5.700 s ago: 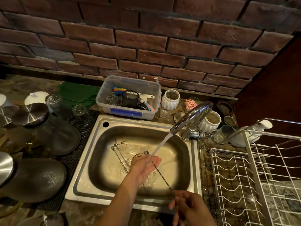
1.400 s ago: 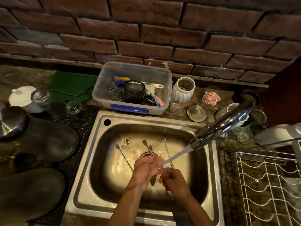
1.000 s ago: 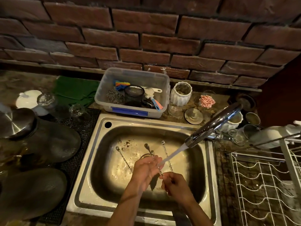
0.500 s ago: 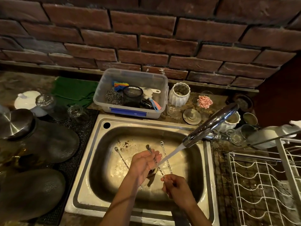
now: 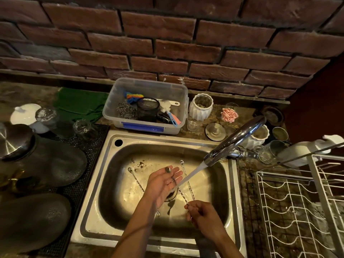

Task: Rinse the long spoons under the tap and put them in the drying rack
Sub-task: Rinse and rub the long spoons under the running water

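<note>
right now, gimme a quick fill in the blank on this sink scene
1. The right hand pinches the handle end of a long ____.
2. Water from the tap lands on the open ____ hand.
3. The white wire rack stands ____ of the sink.
4. The clear bin sits against the ____ wall.

Missing: spoon; left; right; brick

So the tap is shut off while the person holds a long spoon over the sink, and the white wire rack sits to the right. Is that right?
Not quite. The tap is running: the head view shows a stream of water falling onto the long spoon held between the left hand and right hand over the sink. The white wire rack does sit to the right.
</note>
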Demonstrator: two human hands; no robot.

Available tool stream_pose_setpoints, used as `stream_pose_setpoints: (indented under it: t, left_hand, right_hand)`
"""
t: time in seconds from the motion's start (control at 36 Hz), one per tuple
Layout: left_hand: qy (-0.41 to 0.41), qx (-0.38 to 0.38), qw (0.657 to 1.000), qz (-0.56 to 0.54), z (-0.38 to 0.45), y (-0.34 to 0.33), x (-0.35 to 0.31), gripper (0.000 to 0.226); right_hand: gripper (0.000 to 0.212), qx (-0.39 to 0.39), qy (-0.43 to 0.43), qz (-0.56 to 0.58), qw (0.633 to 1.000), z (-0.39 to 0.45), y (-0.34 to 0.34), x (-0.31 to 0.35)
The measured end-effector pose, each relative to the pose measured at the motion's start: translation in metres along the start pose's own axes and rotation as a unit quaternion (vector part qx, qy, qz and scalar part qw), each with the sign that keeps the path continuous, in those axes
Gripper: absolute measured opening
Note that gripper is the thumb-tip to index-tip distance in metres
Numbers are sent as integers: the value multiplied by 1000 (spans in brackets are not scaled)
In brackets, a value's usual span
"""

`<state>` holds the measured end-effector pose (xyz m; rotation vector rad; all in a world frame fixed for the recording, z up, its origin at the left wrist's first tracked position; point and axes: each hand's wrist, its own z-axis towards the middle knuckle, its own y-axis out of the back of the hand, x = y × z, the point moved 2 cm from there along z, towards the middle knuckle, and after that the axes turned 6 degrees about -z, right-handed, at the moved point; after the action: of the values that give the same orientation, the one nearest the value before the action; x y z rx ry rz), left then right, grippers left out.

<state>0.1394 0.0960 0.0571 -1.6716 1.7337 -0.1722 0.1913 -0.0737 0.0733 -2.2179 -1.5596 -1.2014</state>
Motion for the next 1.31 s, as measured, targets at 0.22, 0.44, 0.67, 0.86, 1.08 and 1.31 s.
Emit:
stream_pose_setpoints:
  t: [0.22, 0.44, 0.67, 0.86, 1.08, 1.31]
  left_hand:
    - [-11, 15, 1000, -20, -7, 0, 1, 29]
    - [-12, -9, 999, 33, -6, 5, 8, 25]
    - [-3, -19, 999, 38, -6, 6, 16, 20]
    - [-11, -23, 998, 65, -6, 4, 18, 17]
    - [-18, -34, 995, 90, -6, 5, 21, 16]
    - [-37, -27, 996, 73, -7, 3, 22, 23]
  right_hand:
    - [20, 0, -17, 23, 1000, -6, 0, -8]
    - [26, -5, -19, 3, 1000, -16, 2, -15]
    - [28, -19, -13, -16, 1000, -25, 7, -12]
    - [23, -9, -24, -3, 1000, -29, 8, -10]
    - [24, 0, -19, 23, 1000, -33, 10, -8]
    - [21, 9, -42, 109, 993, -40, 7, 0]
